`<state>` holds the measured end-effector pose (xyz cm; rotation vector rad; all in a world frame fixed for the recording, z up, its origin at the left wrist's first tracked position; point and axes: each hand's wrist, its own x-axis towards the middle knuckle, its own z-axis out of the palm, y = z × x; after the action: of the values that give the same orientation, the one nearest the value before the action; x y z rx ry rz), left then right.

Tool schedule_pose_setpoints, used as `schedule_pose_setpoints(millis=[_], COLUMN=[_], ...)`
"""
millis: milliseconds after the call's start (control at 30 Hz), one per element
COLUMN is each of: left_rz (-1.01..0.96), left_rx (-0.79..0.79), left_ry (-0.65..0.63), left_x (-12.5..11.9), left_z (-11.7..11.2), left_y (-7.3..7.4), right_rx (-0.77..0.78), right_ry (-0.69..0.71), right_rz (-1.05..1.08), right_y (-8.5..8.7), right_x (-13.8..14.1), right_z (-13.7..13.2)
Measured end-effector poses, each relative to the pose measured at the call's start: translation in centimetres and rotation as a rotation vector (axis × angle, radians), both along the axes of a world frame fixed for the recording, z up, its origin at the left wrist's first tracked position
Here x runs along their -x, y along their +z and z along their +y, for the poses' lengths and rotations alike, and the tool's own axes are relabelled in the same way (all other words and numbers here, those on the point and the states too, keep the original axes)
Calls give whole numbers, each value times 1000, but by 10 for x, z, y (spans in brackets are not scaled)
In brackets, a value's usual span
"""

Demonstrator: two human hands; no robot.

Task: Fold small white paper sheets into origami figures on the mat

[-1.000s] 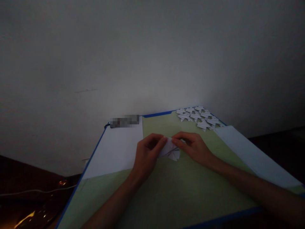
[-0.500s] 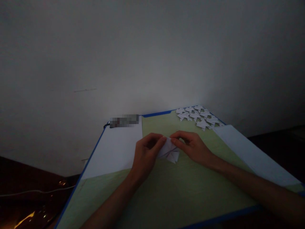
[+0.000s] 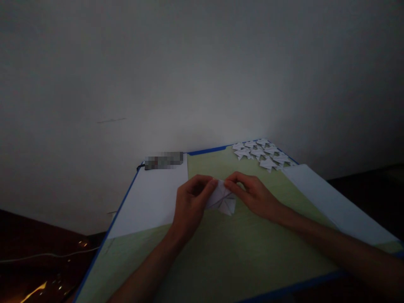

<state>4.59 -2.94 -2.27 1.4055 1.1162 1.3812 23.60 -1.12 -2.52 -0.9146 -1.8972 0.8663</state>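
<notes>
Between my two hands is a folded white paper figure [image 3: 221, 195], held above the middle of the table. My left hand [image 3: 192, 202] pinches its upper left edge between thumb and fingers. On the other side, my right hand [image 3: 252, 191] pinches the upper right part close to the top. The figure's lower end fans into pointed flaps that hang free toward me. My fingertips hide part of its top edge.
Several folded white paper figures [image 3: 267, 163] lie in rows at the far right corner of the green, blue-edged table [image 3: 240, 256]. White paper [image 3: 148, 198] covers the left side, with a blurred-out item [image 3: 164, 160] on it. More white paper [image 3: 334, 202] lies right. A wall [image 3: 202, 75] stands behind.
Both hands stay pinched on the paper figure and have shifted very slightly to the left with it. The figures at the back have not moved.
</notes>
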Motion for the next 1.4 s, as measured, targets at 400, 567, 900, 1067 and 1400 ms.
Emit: schedule_pose_setpoints(millis=[400,567,900,1067,1400], left_rz=[16,-23,123,163,-27], left_rx=[-5,8,15,33,154], left_ry=[23,-23,-104,-127,-246], left_x=[-1,-2,2,4,1], left_z=[-1,0,1,0,-4], left_y=[0,2,-3,-2,4], right_rx=[261,265,249,44,201], right_ry=[60,20,19,-57,-98], right_rz=[36,122,127,82,330], right_y=[-4,-2,3,4,4], right_x=[-1,2,-1,-3,-3], right_z=[0,-2,5,3,6])
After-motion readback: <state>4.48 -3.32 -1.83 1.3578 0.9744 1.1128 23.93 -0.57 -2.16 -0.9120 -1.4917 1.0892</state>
